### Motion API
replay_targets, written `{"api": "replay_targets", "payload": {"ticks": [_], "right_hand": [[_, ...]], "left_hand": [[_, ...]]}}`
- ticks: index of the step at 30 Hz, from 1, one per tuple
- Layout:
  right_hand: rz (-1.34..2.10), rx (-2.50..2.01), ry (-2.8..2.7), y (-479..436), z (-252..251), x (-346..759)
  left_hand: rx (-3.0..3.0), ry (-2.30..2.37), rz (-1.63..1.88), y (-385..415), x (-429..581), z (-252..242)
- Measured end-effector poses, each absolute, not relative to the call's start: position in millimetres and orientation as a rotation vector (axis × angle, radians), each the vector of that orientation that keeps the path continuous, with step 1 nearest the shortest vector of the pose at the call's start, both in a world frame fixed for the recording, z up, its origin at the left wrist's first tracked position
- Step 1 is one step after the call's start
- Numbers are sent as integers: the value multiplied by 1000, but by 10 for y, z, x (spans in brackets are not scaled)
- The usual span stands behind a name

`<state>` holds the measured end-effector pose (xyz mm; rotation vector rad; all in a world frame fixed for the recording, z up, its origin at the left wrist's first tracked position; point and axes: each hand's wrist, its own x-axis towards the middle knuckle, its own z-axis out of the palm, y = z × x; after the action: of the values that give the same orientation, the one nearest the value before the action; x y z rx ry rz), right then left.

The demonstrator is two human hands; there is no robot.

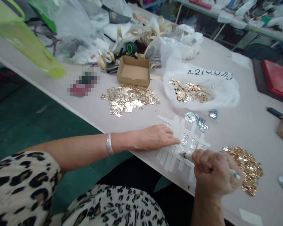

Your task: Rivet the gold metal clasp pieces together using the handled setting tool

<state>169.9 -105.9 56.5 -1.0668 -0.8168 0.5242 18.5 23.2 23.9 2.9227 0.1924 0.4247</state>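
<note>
At the far left, a translucent lime-green plastic sheet (pixel 25 40) hung over the back corner of the pale pink worktop (pixel 250 125), and a cream leopard-print sleeve (pixel 21 179) showed at the bottom of the view. The person's left hand (pixel 154 137), with a broad silver bangle (pixel 109 143) on its wrist, reached in from that side. A blurred red-and-black object (pixel 82 84) (too pixelated to identify) sat mid-worktop. Right of it lay a loose pile of flat gold metal pieces (pixel 129 99), with an open brown cardboard box (pixel 134 70) behind it and crumpled clear plastic bags (pixel 73 22) and coiled tan strips (pixel 151 34) along the far edge. The left hand lay open and palm down on a woven lattice of white strips (pixel 165 157) near the front edge, with silver foil pieces (pixel 187 141) held under the strips. The right hand (pixel 214 172) was closed in a fist around a slim white pen-like tool (pixel 188 156), whose tip met the lattice. Beyond stood a white plastic bag of gold pieces (pixel 191 91), marked with dark handwritten numerals, and loose silver pieces (pixel 199 122). A heap of gold pieces (pixel 247 169) lay just beside the right hand.
</note>
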Motion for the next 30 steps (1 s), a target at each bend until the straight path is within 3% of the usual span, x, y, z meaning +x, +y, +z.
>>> {"api": "replay_targets", "payload": {"ticks": [4, 11, 30], "right_hand": [[454, -1033, -786, -1157, 514, 1711], [431, -1020, -673, -1178, 493, 1725], [852, -843, -138, -582, 196, 2045]], "left_hand": [[3056, 124, 428, 219, 234, 252], [2862, 657, 606, -287, 168, 207], [2805, 439, 526, -188, -86, 51]]}}
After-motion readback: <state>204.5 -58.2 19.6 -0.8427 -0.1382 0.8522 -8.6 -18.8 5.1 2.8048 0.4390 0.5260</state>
